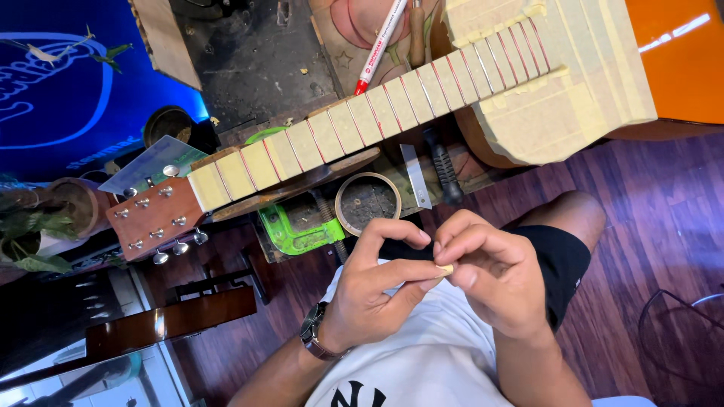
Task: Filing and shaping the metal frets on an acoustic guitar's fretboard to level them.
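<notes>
Pinching small tape piece [446,269] btwn left hand [377,290] & right hand [494,283], near taped guitar neck [362,120].

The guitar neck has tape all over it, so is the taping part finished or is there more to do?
Mostly done, it seems: the guitar neck has cream tape between its frets from headstock to body, and the orange body is taped around the neck's end. In hand now: the left hand and right hand pinch a small cream scrap together. The tape roll lies under the neck. What remains is unclear.
</notes>
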